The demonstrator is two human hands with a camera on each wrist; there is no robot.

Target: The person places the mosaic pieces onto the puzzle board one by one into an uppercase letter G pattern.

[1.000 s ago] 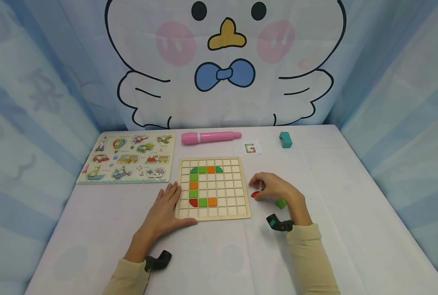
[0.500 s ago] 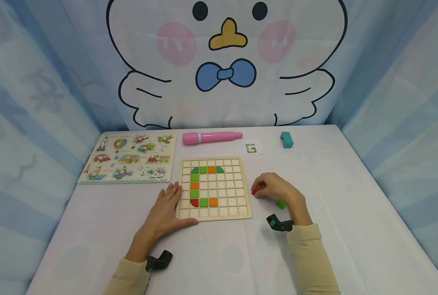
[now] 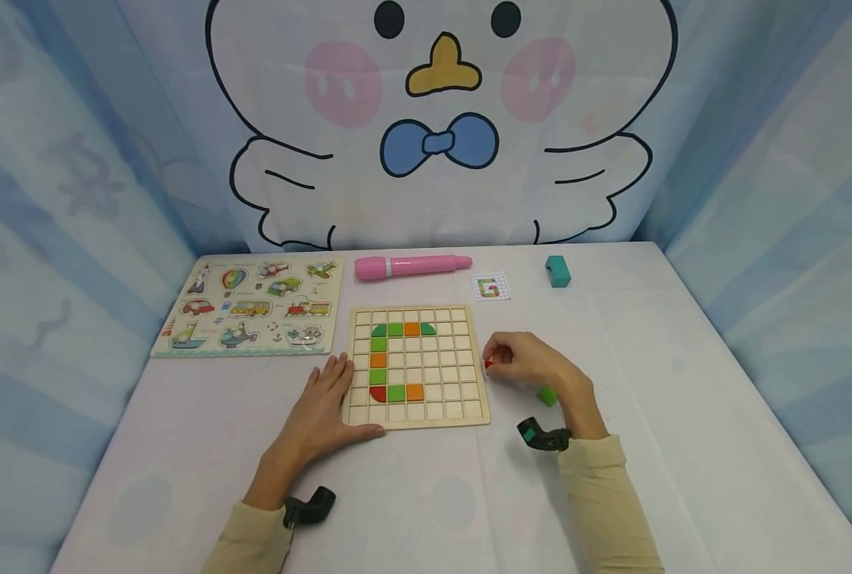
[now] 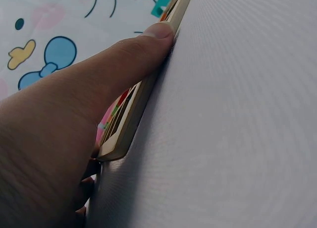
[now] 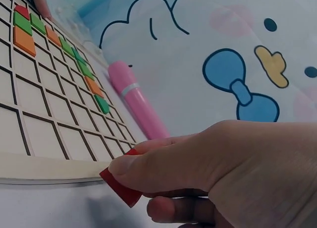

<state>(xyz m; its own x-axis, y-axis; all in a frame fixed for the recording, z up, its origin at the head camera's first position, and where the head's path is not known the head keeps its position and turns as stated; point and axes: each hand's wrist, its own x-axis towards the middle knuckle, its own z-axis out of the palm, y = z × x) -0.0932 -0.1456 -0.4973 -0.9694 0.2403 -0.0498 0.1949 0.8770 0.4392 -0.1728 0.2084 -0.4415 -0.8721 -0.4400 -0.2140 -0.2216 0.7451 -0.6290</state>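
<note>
A wooden grid board lies mid-table, with green, orange and red tiles set in its squares along a C-like line. My left hand rests at the board's lower left corner, fingers straight along the left side and thumb on the near edge. Between thumb and fingers, my right hand pinches a red tile with a curved side, just off the board's right edge. In the head view only a bit of that tile shows. A loose green tile lies under the right wrist.
A picture puzzle board with vehicles lies at the back left. Along the back are a pink pen-shaped stick, a small card printed with a coloured grid pattern, and a teal block.
The red tile, lying at the right fingertips a second ago, is now pinched and raised. My right hand has shifted slightly toward the board. The left hand stays in place.
</note>
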